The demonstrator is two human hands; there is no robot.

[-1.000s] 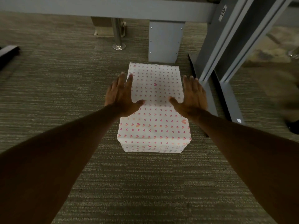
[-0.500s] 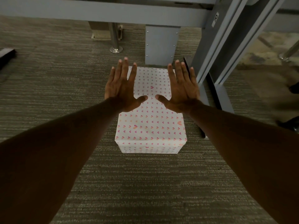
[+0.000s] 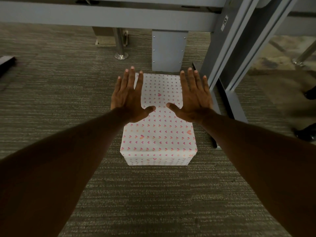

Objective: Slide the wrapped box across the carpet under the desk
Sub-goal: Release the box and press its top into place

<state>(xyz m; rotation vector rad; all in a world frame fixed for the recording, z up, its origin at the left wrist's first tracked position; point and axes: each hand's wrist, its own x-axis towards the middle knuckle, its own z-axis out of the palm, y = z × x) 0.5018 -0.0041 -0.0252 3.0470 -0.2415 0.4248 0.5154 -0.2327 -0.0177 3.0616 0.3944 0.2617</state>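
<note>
Head view. Wrapped box (image 3: pixel 159 134): rectangular, covered in white paper printed with rows of small pink and orange hearts, a fold line running along its near top edge. It is sitting flat on the grey ribbed carpet (image 3: pixel 51 100), its far end lying just in front of the grey desk leg panel (image 3: pixel 168 48), with the slanted desk frame (image 3: pixel 239 48) just to the right of the box.

Change from half a second ago: the box is sitting in much the same spot before the leg panel; both hands are keeping their flat, raised pose, the fingers reaching slightly farther toward the panel.

Left hand (image 3: pixel 128 101): spread flat, fingers straight and apart, thumb pointing inward, hanging over the box's left edge and gripping nothing.

Right hand (image 3: pixel 193 101): likewise spread flat over the box's right edge, gripping nothing. Whether either palm is touching the paper cannot be told.
</note>
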